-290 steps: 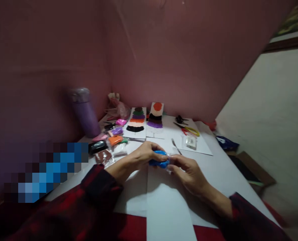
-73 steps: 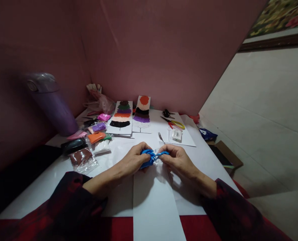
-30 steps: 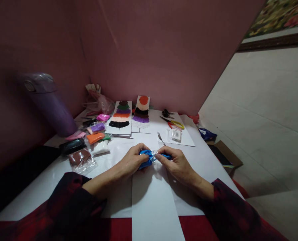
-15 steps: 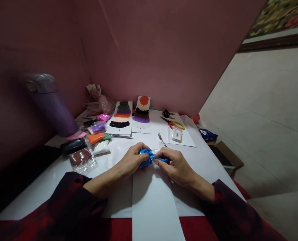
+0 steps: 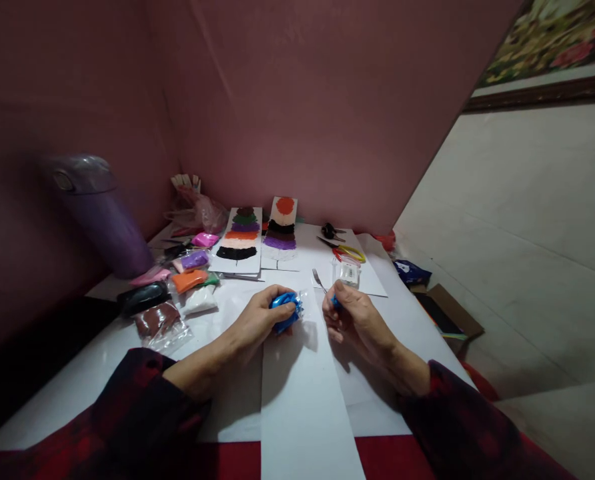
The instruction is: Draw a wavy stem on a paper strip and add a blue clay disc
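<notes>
Nearest the camera, 2 dark red checked sleeves [image 5: 142,407] come in from 7 and 5 o'clock over a white paper strip [image 5: 305,413] that runs away toward 12 o'clock on the white-covered table [image 5: 102,360].

Just past the strip's far end, the left hand [image 5: 257,321] is closed around a blue clay lump [image 5: 283,308], which sits half inside a clear wrapper [image 5: 301,305]. At 3 o'clock from it, apart from the lump, the right hand [image 5: 356,320] pinches a small blue piece [image 5: 334,303] tightly between thumb and fingertips. Most of that piece is hidden by the fingers.

A fork [image 5: 318,279] lies at 12 o'clock between the hands, with a small clear box [image 5: 348,272] at 1 o'clock and yellow-handled scissors [image 5: 348,252] beyond it. At 10 o'clock lie clay packets [image 5: 187,281] in brown, black, white, orange, purple and pink, with a purple flask [image 5: 102,217] behind them. Furthest off, 2 colour cards [image 5: 240,235] lie by the pink wall.

As a judgement, the pinched bit is small and soft, so a hard squeeze could smear it onto the fingers, and a slack one could drop it onto the paper. The open wrapper could also slip off the lump, since only the left palm holds it.
</notes>
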The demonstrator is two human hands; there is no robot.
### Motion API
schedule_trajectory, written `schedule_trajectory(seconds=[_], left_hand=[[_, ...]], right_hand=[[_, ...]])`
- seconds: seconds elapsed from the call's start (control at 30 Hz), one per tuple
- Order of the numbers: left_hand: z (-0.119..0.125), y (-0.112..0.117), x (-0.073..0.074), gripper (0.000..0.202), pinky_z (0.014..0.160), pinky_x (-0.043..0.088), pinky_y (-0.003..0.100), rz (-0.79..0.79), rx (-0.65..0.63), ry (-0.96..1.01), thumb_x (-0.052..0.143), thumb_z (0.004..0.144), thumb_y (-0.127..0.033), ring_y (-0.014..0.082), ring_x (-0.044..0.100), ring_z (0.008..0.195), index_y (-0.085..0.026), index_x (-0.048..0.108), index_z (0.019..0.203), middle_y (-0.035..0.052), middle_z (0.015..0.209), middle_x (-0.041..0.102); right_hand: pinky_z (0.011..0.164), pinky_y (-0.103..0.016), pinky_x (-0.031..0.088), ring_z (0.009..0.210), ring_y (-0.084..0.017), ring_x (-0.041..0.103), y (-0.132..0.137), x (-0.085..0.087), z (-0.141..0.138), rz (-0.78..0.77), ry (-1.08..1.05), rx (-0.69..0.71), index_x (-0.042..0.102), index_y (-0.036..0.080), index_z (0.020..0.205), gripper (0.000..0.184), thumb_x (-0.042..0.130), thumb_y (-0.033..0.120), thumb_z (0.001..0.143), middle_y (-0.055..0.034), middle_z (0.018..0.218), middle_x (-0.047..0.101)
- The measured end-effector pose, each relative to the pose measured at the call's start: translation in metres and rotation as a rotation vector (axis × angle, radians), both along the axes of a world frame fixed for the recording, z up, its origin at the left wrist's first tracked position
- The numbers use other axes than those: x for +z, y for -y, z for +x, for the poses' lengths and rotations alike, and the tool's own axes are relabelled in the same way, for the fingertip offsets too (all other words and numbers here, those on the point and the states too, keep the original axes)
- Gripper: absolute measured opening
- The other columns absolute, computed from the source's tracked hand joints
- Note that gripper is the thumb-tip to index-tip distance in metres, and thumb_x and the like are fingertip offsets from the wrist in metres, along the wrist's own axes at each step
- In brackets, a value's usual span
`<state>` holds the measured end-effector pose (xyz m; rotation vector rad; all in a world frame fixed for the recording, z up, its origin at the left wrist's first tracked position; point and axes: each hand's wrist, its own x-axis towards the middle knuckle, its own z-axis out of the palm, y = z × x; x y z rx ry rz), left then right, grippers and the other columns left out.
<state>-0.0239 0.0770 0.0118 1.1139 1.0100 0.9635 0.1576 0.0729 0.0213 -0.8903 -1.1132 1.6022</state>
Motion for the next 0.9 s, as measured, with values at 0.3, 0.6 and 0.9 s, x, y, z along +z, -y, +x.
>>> schedule_trajectory(seconds=[0.3,0.6,0.9], left_hand=[[-0.0002,0.0008,0.0034,0.031,0.049,0.037,0.022,0.007,0.019,0.007,0.067,0.067,-0.033,0.0095,0.051,0.052,-0.014,0.054,0.089,-0.0032,0.062,0.055],[-0.0022,0.002,0.0044,0.033,0.053,0.038,0.024,0.153,0.011,-0.147,0.062,0.072,-0.035,0.0114,0.051,0.058,-0.014,0.054,0.097,-0.0025,0.067,0.054],[-0.0032,0.0029,0.0034,0.023,0.06,0.041,0.026,0.256,0.018,-0.207,0.058,0.076,-0.028,0.011,0.051,0.061,-0.016,0.054,0.095,-0.0029,0.072,0.053]], right_hand=[[0.041,-0.017,0.035,0.05,-0.008,0.04,-0.0014,-0.0004,0.0006,-0.074,-0.089,0.071,0.05,0.019,0.07,0.031,0.065,0.043,0.082,0.0028,0.062,0.05],[0.041,-0.015,0.034,0.05,-0.005,0.042,-0.0038,-0.0009,0.0022,-0.08,-0.033,0.085,0.058,0.016,0.08,0.026,0.077,0.032,0.072,0.0017,0.067,0.054],[0.043,-0.015,0.032,0.053,-0.006,0.041,-0.0049,-0.0002,0.0016,-0.116,-0.115,0.09,0.056,0.015,0.071,0.024,0.074,0.03,0.075,0.0003,0.07,0.053]])
